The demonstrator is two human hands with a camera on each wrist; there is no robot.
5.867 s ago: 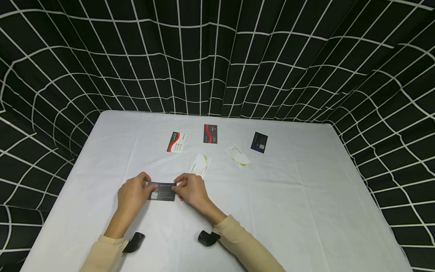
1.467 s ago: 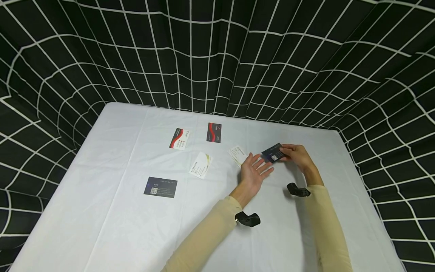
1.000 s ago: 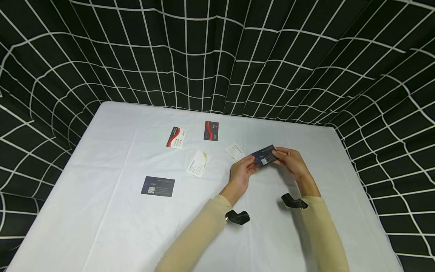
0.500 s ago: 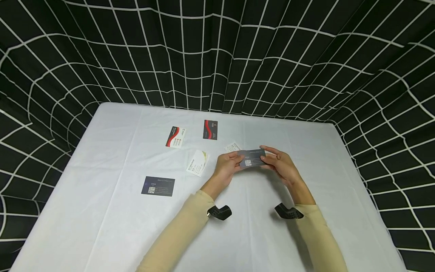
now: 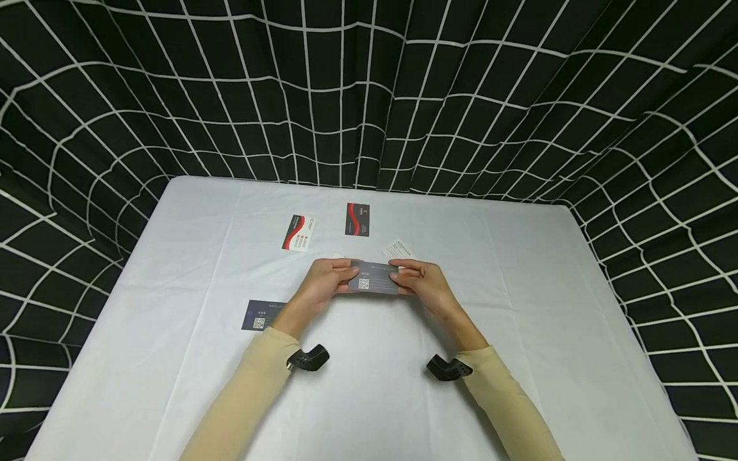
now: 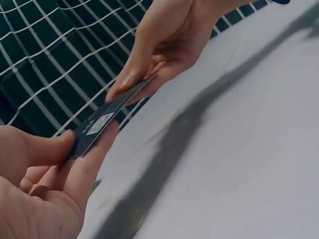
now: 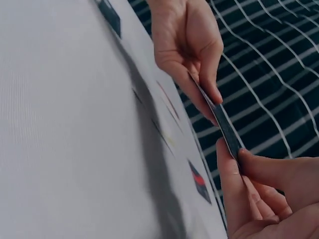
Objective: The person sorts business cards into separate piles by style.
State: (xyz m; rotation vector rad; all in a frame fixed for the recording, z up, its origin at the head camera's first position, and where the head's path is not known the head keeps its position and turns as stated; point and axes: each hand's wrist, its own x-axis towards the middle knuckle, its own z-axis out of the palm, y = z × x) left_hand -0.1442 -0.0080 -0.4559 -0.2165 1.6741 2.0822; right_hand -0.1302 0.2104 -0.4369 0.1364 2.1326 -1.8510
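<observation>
Both hands hold one dark business card (image 5: 377,278) with a QR code, raised above the white tabletop. My left hand (image 5: 321,282) pinches its left end, thumb on top and fingers beneath. At the right end, my right hand (image 5: 428,285) pinches it the same way. In the left wrist view the card (image 6: 107,117) is tilted and spans the two hands; the right wrist view shows it nearly edge-on. A second dark business card (image 5: 259,314) with a QR code lies on the table, partly hidden behind the left forearm.
Toward the back of the white-covered table (image 5: 519,288) lie a red, black and white card (image 5: 298,233) and a dark card with a red wave (image 5: 357,219). A white card (image 5: 398,248) shows just behind the right hand. A black grid-patterned curtain (image 5: 369,96) surrounds the table.
The dark card was picked up from the back right; the left hand joined the right on it, and both carried it leftward to the middle. Earlier, the other dark card was laid at left.
</observation>
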